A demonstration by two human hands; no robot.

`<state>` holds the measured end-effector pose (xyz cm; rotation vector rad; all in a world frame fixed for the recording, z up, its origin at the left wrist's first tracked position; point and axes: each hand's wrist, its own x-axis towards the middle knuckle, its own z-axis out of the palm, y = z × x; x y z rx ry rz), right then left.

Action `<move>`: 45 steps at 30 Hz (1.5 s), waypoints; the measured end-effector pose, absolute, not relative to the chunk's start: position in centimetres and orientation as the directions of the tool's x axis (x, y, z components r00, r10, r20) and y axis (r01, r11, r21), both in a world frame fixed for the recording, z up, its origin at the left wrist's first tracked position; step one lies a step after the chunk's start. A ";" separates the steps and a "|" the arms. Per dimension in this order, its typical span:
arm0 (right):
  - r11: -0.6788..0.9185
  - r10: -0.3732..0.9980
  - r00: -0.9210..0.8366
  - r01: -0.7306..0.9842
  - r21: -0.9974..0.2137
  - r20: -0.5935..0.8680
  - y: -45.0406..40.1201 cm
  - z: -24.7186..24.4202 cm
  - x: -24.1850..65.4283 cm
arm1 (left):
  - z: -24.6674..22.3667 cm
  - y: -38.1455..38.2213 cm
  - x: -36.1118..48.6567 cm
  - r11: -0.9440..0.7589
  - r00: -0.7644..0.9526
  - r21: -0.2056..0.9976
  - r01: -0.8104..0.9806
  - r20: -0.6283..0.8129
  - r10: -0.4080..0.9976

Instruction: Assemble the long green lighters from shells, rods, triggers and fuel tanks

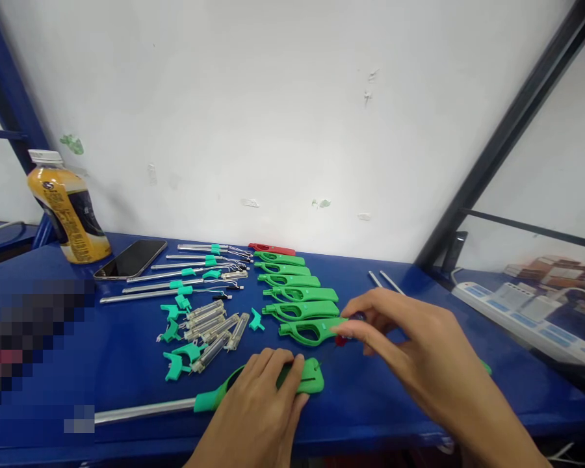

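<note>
My left hand (266, 396) is closed over a green lighter (314, 376) with a long metal tube (146, 412), near the table's front edge. The tube points left and the handle end shows to the right of my fingers. To the right, my right hand (390, 331) is raised with thumb and fingers pinched together near a small dark and red piece (342, 339), mostly hidden by the fingers. Just left of it lies the nearest green handle shell (316, 330) in a column of several, with a red shell (275, 249) at the back.
Metal rods with wires (160, 290), clear cartridges (212, 348) and teal triggers (177, 366) lie left of the shells. A phone (131, 259) and yellow bottle (71, 211) stand farther left. Power strips (531, 322) are at the right; a white wall (283, 117) rises behind.
</note>
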<state>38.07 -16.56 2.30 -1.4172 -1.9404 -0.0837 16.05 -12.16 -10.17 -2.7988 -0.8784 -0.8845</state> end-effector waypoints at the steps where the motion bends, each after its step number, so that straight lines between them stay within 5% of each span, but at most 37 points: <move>1: 0.377 0.815 -0.121 0.853 -0.361 0.566 -16.6 2.3 38.0 | -10.2 -12.2 16.1 -0.835 0.671 0.093 0.543 0.550 0.498; 9: 0.262 0.698 -0.098 0.957 -0.127 0.709 -14.8 1.3 36.5 | -10.1 -12.1 16.1 -0.836 0.665 0.109 0.538 0.554 0.501; 16: 0.172 0.597 -0.052 0.983 -0.065 0.800 -15.6 1.3 37.1 | -10.2 -12.2 16.1 -0.840 0.662 0.104 0.533 0.567 0.490; 20: 0.060 0.543 0.070 0.991 -0.122 0.837 -16.6 2.1 39.1 | -10.0 -12.3 16.1 -0.840 0.660 0.116 0.530 0.566 0.495; 25: 0.023 0.650 0.214 0.954 -0.300 0.729 -17.0 1.9 41.5 | -9.9 -12.4 15.9 -0.830 0.644 0.160 0.534 0.560 0.522; 32: 0.030 0.703 0.352 0.854 -0.520 0.618 -19.6 -3.6 43.5 | -10.4 -12.2 16.0 -0.834 0.621 0.171 0.524 0.594 0.512; 38: 0.072 0.832 0.238 0.849 -0.523 0.501 -19.6 -8.8 43.3 | -10.8 -11.8 16.0 -0.875 0.637 0.100 0.473 0.647 0.419; 45: 0.141 0.832 0.144 0.879 -0.456 0.535 -19.1 -8.4 42.7 | -8.9 -12.2 15.3 -0.896 0.628 -0.006 0.445 0.715 0.307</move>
